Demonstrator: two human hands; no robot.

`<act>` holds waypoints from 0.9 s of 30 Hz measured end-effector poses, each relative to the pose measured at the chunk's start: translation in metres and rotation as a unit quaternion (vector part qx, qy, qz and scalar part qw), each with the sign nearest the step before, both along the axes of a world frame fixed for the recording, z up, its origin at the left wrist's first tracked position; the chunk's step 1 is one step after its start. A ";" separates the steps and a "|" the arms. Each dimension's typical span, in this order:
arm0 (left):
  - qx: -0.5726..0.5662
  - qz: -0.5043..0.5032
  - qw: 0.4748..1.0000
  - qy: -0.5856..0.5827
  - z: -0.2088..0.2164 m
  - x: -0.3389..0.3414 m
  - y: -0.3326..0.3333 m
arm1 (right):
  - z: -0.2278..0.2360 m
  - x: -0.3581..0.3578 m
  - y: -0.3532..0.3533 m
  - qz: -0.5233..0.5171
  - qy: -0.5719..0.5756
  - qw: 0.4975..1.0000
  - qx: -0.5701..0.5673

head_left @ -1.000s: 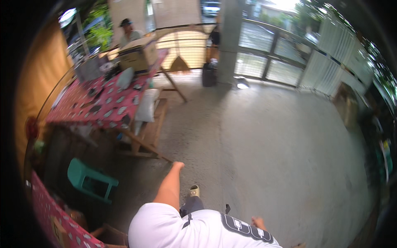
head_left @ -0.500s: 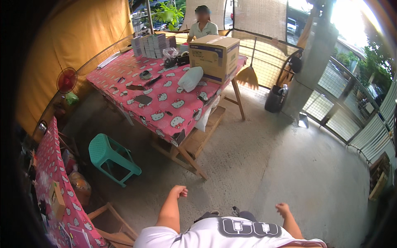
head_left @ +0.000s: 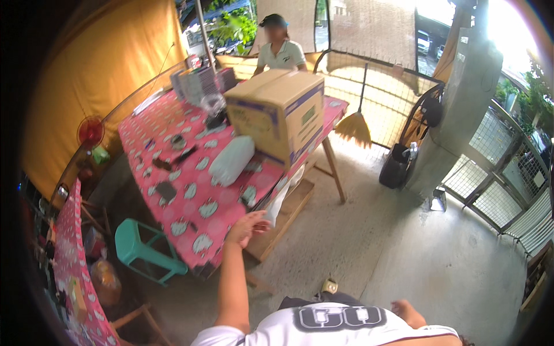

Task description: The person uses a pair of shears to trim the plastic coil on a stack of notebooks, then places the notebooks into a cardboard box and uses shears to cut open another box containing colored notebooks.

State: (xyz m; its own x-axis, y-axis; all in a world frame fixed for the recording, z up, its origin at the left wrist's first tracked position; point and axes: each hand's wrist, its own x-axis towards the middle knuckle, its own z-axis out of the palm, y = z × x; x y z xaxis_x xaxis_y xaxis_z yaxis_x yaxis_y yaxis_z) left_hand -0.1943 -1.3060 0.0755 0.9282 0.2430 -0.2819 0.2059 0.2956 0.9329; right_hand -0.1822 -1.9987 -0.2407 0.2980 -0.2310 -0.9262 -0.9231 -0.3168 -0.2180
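Note:
My left hand is raised in front of the near right edge of the pink patterned tablecloth. It holds nothing, and its fingers are loosely stretched and apart. Whether it touches the table edge I cannot tell. A white plastic-wrapped bundle lies on the table beyond it, up against a big cardboard box. My right hand hangs low at my right side, above the concrete floor. Motion blurs its fingers, and nothing shows in it.
A person stands behind the box. Stacks of booklets are on the far table end. A green plastic stool stands left of the table. A broom and a black bin stand near the concrete pillar.
I have come closer to the table, and the box and white bundle look larger. My left arm has reached forward to the table edge, and its hand has opened. The right hand has dropped lower.

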 end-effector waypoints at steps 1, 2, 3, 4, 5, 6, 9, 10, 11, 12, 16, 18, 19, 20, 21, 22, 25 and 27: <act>-0.001 0.056 0.998 -0.020 0.011 0.025 0.004 | -0.001 0.061 0.006 0.025 -0.043 0.999 0.005; -0.003 0.137 0.990 -0.031 0.017 0.029 0.017 | 0.011 0.131 0.040 0.065 -0.117 0.990 -0.049; -0.049 0.150 0.984 -0.078 0.007 0.073 0.016 | 0.022 0.202 -0.015 0.036 -0.178 0.983 -0.032; -0.044 0.206 0.972 -0.102 0.011 0.083 0.027 | 0.042 0.266 0.027 0.093 -0.203 0.973 -0.053; -0.017 0.267 0.960 -0.080 0.014 0.087 0.043 | 0.077 0.329 0.074 0.151 -0.228 0.958 -0.081; -0.013 0.307 0.949 -0.069 0.011 0.109 0.052 | 0.106 0.382 0.072 0.104 -0.383 0.918 0.029; 0.363 0.526 0.769 0.006 -0.001 0.112 0.102 | 0.227 0.495 0.223 0.097 -0.512 0.833 0.186; 0.393 0.514 0.759 0.080 0.004 0.123 0.102 | 0.271 0.521 0.248 0.117 -0.502 0.822 0.242; 0.415 0.488 0.754 0.144 0.017 0.149 0.089 | 0.309 0.551 0.260 0.098 -0.537 0.813 0.202; 0.436 0.463 0.743 0.208 0.022 0.168 0.085 | 0.340 0.583 0.275 0.031 -0.569 0.781 0.255; 0.418 0.531 0.737 -0.020 -0.030 0.181 0.142 | 0.455 0.637 0.400 0.117 -0.643 0.697 0.293; 0.333 0.559 0.754 -0.092 -0.046 0.196 0.145 | 0.482 0.670 0.434 0.169 -0.657 0.675 0.289; 0.346 0.568 0.745 -0.057 -0.053 0.193 0.156 | 0.489 0.686 0.459 0.207 -0.651 0.667 0.297; 0.358 0.577 0.734 -0.021 -0.058 0.191 0.170 | 0.493 0.698 0.484 0.246 -0.643 0.658 0.305; 0.372 0.586 0.719 0.014 -0.057 0.189 0.184 | 0.491 0.708 0.508 0.267 -0.630 0.659 0.311; 0.330 0.588 0.739 0.016 -0.046 0.196 0.188 | 0.486 0.717 0.525 0.283 -0.618 0.664 0.310; 0.227 0.607 0.761 0.014 -0.017 0.206 0.207 | 0.466 0.723 0.591 0.323 -0.564 0.688 0.322; 0.178 0.633 0.753 -0.006 -0.011 0.211 0.229 | 0.424 0.762 0.639 0.403 -0.524 0.653 0.369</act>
